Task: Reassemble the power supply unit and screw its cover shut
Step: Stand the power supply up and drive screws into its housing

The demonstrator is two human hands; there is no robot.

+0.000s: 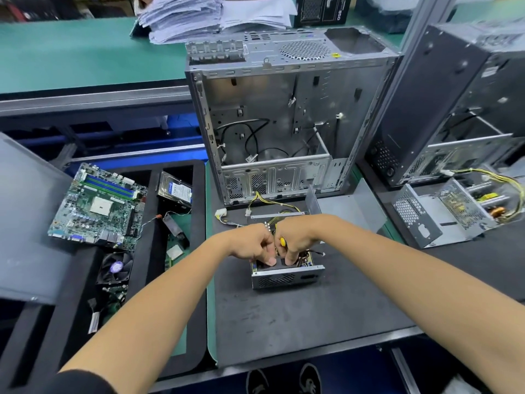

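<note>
Open power supply unit (287,275) at frame centre, vented face toward the viewer, long axis left-right, interior mostly hidden under left hand (255,245) (fingers curled, contents unclear) and right hand (294,240) clamped round a yellow-handled screwdriver (282,241).

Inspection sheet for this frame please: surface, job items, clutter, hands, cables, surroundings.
Surface: dark mat, scuffed.
Job's things: power supply open on top; loose cover lies behind it.
Clutter: motherboard, hard drive, fan in the black tray.
Hands: left hand reaches into the supply; right hand grips a yellow-handled screwdriver.
Cables: yellow and black wires run from the supply.
Surroundings: empty computer case, paper stack, second opened supply.
</note>
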